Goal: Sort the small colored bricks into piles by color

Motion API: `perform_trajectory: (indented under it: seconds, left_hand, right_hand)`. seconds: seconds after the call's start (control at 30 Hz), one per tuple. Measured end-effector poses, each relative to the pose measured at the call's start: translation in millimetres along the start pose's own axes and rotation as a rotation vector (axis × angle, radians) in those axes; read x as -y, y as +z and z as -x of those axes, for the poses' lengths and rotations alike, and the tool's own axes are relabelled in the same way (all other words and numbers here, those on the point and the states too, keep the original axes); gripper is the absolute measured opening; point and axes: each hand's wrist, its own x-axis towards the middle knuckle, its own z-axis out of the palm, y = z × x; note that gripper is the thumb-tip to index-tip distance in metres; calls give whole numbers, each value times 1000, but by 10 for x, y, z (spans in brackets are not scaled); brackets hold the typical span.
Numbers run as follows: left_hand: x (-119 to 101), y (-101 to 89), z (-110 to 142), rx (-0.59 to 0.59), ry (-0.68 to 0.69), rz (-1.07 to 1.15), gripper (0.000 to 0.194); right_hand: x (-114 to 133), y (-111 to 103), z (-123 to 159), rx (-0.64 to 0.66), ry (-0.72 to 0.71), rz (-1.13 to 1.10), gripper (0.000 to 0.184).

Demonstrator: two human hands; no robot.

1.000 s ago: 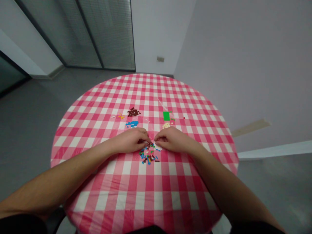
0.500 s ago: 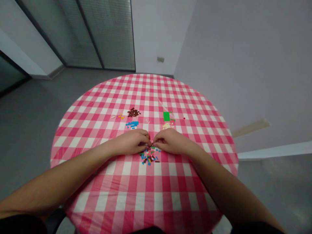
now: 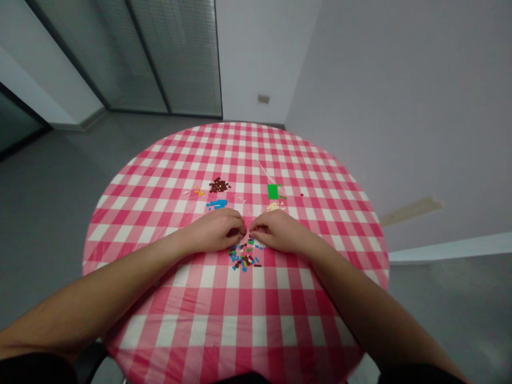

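Note:
My left hand point(image 3: 216, 230) and my right hand point(image 3: 276, 230) rest on a round table with a red and white checked cloth point(image 3: 240, 309). Both have their fingers curled into a pinch, and the fingertips almost meet at the far edge of a small mixed pile of tiny coloured bricks point(image 3: 244, 255). What the fingers pinch is too small to make out. Beyond my left hand lie a blue group of pieces point(image 3: 216, 204) and a dark brown group point(image 3: 218, 185). Beyond my right hand lie a green plate point(image 3: 272, 191) and some cream pieces point(image 3: 273, 205).
A few yellow pieces point(image 3: 198, 191) lie left of the brown group. A single dark red piece point(image 3: 301, 194) sits to the right of the green plate. Grey floor surrounds the table, with glass partitions at the back left and a white wall to the right.
Both hands have drawn closer together, so their fingertips nearly touch above the mixed pile. The sorted groups have not moved.

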Motion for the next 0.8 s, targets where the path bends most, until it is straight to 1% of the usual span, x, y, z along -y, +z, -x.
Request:
perform_trajectory:
  seconds: [0.2,0.53,0.7,0.8]
  left_hand:
    - [-10,2,7,11,-16,16,14]
    - [-20,10,9,22,-46,37,12]
    - [-11,6,14,27,4,18,15]
    - [-13,15,17,24,2,19,15]
  right_hand:
    - [-25,-5,-2,-24,-18,-11,19]
    - [-1,-10,-5,-20,-8,-5,19]
    - [-22,1,-9,-25,-18,-11,19]
    - [-40,14,-8,-30,-27,-14,19]
